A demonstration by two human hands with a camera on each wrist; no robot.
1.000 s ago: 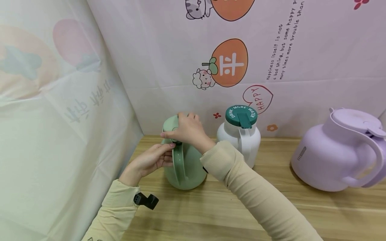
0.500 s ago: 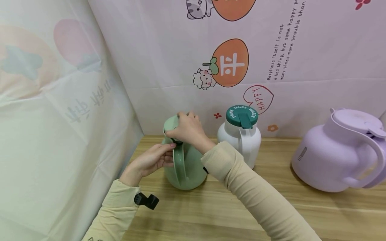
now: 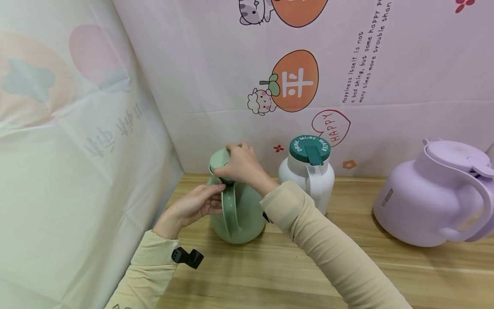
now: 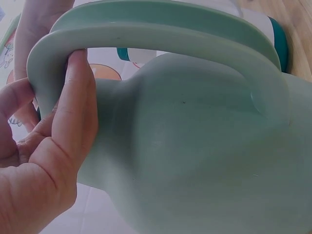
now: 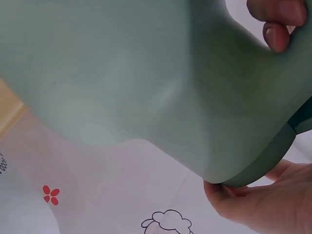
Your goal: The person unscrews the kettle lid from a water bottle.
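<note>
Gripping the lid (image 3: 219, 158) of the green jug (image 3: 250, 214) from three o'clock with the right hand (image 3: 242, 165) and the handle (image 3: 229, 210) from nine with the left hand (image 3: 193, 207). Upright on the wooden table (image 3: 239, 279), towards six o'clock in the head view, near the white jug (image 3: 302, 174) at two.

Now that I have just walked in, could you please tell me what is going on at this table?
A person is handling a green jug that stands on the wooden table. The left hand holds the upper part of its handle, while the right hand grips the lid at the top; I cannot tell whether it is loosened. Farther right stand a white jug with a teal lid and a lavender jug, neither held.
</note>
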